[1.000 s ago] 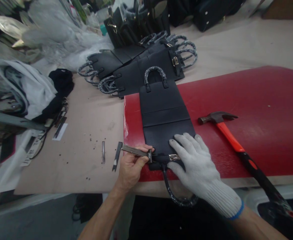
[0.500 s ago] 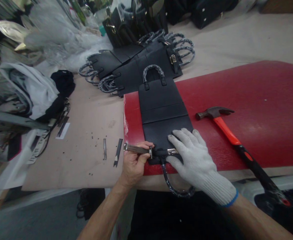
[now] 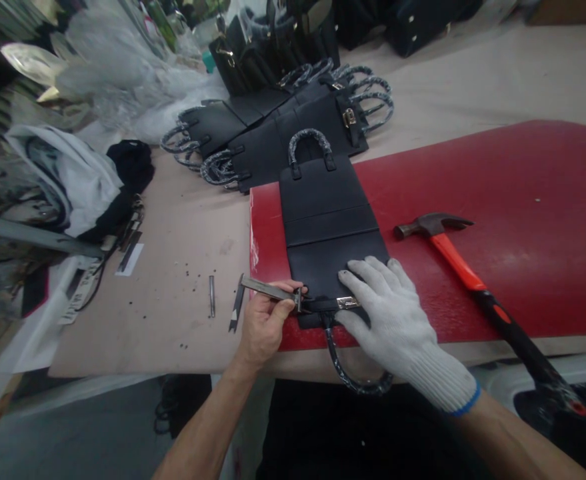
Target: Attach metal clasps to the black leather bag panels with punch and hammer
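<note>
Slightly re-angled since earlier, the T-headed metal tool [image 3: 270, 290] is pinched by the left hand [image 3: 263, 327]; the black handbag [image 3: 330, 230] is partly covered by the gloved, spread right hand [image 3: 395, 320].

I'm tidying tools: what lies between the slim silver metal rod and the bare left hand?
A dark, flat, notched metal strip lies on the beige tabletop between the rod and the left hand, as the head view shows.

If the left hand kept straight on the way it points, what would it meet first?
Probably the flat-lying black bag; the left hand is at its edge, though whether they touch is hard to tell.
</note>
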`<action>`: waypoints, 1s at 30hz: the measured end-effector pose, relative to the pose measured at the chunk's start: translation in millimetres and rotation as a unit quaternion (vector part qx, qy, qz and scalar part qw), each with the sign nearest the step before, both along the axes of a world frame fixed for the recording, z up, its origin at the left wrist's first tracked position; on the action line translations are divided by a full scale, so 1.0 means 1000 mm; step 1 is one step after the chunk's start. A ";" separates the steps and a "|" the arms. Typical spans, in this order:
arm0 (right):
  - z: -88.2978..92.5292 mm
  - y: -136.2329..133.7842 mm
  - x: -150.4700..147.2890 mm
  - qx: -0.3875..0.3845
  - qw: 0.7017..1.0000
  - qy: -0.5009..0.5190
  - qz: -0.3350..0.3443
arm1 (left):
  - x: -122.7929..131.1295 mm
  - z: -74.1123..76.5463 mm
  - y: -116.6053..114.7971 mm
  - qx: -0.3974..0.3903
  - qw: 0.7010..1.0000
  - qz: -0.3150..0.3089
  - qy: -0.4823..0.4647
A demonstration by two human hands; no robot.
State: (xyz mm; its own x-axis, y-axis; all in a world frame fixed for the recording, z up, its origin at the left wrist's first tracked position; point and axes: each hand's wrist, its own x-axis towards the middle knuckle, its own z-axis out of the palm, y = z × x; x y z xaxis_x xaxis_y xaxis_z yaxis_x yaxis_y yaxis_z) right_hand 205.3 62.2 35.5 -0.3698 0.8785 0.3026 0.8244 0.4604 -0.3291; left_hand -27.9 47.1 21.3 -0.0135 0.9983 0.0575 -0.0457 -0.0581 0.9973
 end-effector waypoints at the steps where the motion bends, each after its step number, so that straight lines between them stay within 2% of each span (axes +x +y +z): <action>1: 0.000 0.000 0.000 0.000 1.000 0.000 0.000 | 0.000 -0.001 -0.001 -0.001 1.000 0.000 -0.002; 6: -0.003 0.001 0.001 0.000 1.000 0.002 0.001 | 0.000 -0.005 -0.002 -0.005 1.000 0.008 -0.013; 10: -0.003 0.001 0.002 0.001 1.000 0.000 0.003 | 0.002 -0.002 0.000 -0.004 1.000 0.010 -0.004; 14: -0.002 0.001 0.002 0.005 1.000 -0.005 0.006 | 0.004 0.004 0.001 0.029 0.997 0.018 0.073; 17: -0.002 0.001 0.002 0.005 1.000 -0.009 0.008 | 0.006 0.008 0.002 0.102 0.981 0.018 0.164; 20: -0.003 0.001 0.002 0.007 1.000 -0.013 0.007 | 0.008 0.011 0.004 0.151 0.967 0.003 0.207; 24: -0.002 0.000 0.002 0.013 1.000 -0.011 0.007 | 0.011 0.012 0.006 0.138 0.967 0.005 0.212; 27: -0.001 0.000 0.002 0.020 1.000 -0.008 0.011 | 0.012 0.009 0.006 0.162 0.964 -0.009 0.210; 30: -0.002 0.001 0.003 0.020 1.000 0.006 0.012 | 0.010 0.005 0.006 0.161 0.970 -0.022 0.183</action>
